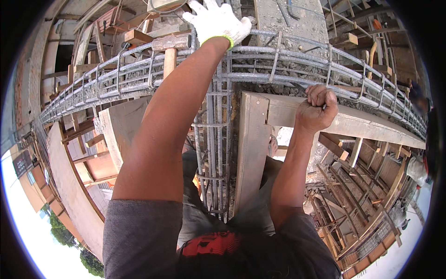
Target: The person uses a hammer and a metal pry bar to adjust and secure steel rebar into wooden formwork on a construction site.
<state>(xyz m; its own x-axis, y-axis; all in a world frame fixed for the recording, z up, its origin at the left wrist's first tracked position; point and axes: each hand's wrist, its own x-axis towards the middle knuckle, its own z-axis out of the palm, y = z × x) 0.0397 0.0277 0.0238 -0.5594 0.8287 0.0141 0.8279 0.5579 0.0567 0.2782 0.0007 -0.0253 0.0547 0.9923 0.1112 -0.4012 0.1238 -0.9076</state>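
Observation:
My left hand (218, 25), in a white knit glove with a yellow-green cuff, reaches across the rebar cage (251, 76) at the top of the view. Its fingers are spread, and the palm side is hidden. Beside that forearm a hammer (171, 43) lies on the bars, its pale wooden handle (170, 63) partly behind my arm. My right hand (318, 109) is bare and curled closed against the upper edge of a wooden form board (371, 125). Whatever its fingers hold, if anything, is hidden. Between my arms a narrower rebar cage (212, 139) runs toward me.
A concrete surface (297, 28) lies beyond the bars. A thick timber board (251, 144) borders the narrower cage. Timber framing and props (353, 204) show far below at right, past a gap. At the right edge a person's gloved hand (417, 170) is visible.

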